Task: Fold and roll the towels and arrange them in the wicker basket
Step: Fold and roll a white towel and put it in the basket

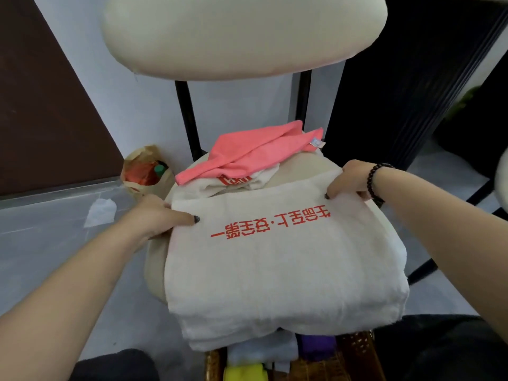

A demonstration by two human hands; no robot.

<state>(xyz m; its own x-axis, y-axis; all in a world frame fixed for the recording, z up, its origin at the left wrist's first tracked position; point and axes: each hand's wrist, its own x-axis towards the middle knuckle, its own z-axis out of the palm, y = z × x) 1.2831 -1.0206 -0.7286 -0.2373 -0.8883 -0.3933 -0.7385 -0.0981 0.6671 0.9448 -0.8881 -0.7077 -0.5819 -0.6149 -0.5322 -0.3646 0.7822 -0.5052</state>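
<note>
A white towel with red printed characters (280, 265) lies folded over the beige chair seat (308, 169), its near edge hanging down over the wicker basket (357, 350). My left hand (162, 215) pinches the towel's far left corner, forefinger on top. My right hand (349, 180), with a dark bead bracelet at the wrist, grips the far right corner. Behind it on the seat lie a pink towel (255, 149) and another white towel with red print (242, 182). Inside the basket show a light blue towel (261, 350), a purple one (316, 345) and a yellow one (242, 372).
The chair's beige backrest (242, 34) looms overhead on black bars (187, 116). A paper bag with orange contents and a green cap (145, 171) stands on the floor at left by the wall. A white scrap (100, 211) lies on the grey floor. Black furniture legs stand at right.
</note>
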